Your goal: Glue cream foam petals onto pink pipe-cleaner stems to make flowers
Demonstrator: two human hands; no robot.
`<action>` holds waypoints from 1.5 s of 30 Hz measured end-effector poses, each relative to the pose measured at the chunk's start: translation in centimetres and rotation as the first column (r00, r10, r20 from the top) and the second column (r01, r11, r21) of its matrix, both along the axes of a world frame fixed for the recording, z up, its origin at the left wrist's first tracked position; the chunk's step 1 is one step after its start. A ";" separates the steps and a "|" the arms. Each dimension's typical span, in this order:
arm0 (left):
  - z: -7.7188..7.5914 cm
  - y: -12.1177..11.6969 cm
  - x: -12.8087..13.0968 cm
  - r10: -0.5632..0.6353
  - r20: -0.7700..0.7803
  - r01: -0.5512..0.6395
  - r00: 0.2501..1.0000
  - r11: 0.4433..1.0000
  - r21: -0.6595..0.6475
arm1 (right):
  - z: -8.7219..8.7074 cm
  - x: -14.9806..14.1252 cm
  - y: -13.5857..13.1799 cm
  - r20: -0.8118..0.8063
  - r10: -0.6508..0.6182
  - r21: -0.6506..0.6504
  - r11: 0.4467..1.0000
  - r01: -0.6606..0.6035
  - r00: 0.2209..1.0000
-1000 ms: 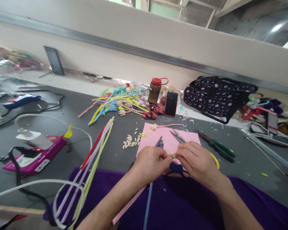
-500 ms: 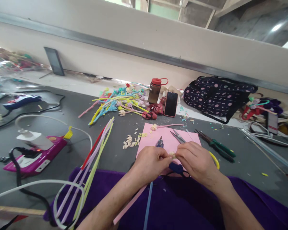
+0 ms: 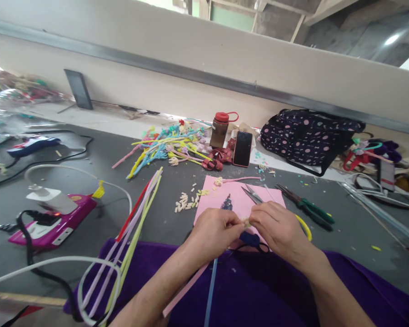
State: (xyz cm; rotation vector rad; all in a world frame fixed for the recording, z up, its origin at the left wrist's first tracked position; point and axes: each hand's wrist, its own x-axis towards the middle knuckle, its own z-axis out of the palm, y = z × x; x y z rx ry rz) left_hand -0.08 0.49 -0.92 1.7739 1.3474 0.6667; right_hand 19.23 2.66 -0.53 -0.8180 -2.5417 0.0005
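My left hand (image 3: 214,229) and my right hand (image 3: 282,231) meet over a pink sheet (image 3: 207,200), both with pinched fingertips. Between them is a small cream flower-like piece (image 3: 246,222), mostly covered by the fingers. A pink fuzzy stem (image 3: 186,290) slants out below my left hand; whether it joins the cream piece is hidden. Close beneath the hands lies a dark blue tool with a pointed tip (image 3: 226,202), perhaps a glue gun, partly covered. Scissors (image 3: 252,194) rest on the sheet beside my right hand. A finished-looking cream flower (image 3: 218,181) on a pink stem lies at its far edge.
Small cut cream pieces (image 3: 184,202) lie left of the sheet, and green-handled pliers (image 3: 308,209) to its right. Long fuzzy stems (image 3: 141,213) and a magenta power strip (image 3: 68,222) with cables occupy the left. Behind stand a bottle (image 3: 220,131) and a phone (image 3: 242,149).
Both hands stay in nearly the same place, still pinching around the cream piece. The view has shifted very slightly; nothing else visibly moves.
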 end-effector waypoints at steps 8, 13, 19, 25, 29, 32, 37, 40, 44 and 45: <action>-0.1 0.0 -0.1 0.010 0.057 -0.009 0.998 1.000 -0.004 | 0.0 0.0 0.0 -0.004 -0.010 0.001 1.000 0.010 1.000; 0.1 -0.1 -0.1 -0.013 0.064 0.014 0.998 1.000 -0.008 | 0.1 -0.1 -0.1 -0.019 -0.008 0.008 1.000 0.008 1.000; 0.2 -0.1 -0.2 -0.022 0.045 0.021 0.999 0.999 0.026 | 0.2 0.0 -0.2 -0.012 -0.012 -0.025 1.000 0.011 1.000; 0.3 -0.2 -0.2 -0.032 0.029 0.031 0.999 0.999 0.036 | 0.0 0.0 -0.2 -0.001 -0.008 -0.038 0.999 0.008 1.000; 0.3 -0.1 -0.2 -0.030 0.015 0.029 0.999 0.999 0.033 | 0.1 0.0 -0.2 -0.003 -0.004 -0.031 1.000 0.004 1.000; 0.3 0.0 -0.1 -0.026 -0.007 0.027 1.000 0.998 0.051 | 0.0 0.0 -0.2 0.002 -0.006 -0.034 0.999 0.006 1.000; 0.4 -0.1 -0.1 -0.029 -0.010 0.030 1.000 0.999 0.039 | -0.1 0.0 -0.1 0.007 -0.011 -0.032 0.999 0.011 1.000; 0.4 -0.1 -0.1 -0.022 0.020 0.021 1.000 1.000 0.020 | -0.1 0.1 0.0 -0.020 -0.007 -0.019 1.000 0.006 1.000; 0.3 0.1 -0.1 0.046 0.087 -0.044 0.995 0.999 -0.026 | 0.2 0.5 0.2 -0.149 0.060 0.002 0.998 -0.060 0.987; 0.3 0.2 0.0 0.066 0.104 -0.064 0.992 0.997 -0.031 | 0.4 0.6 0.2 -0.192 0.067 0.002 0.998 -0.068 0.979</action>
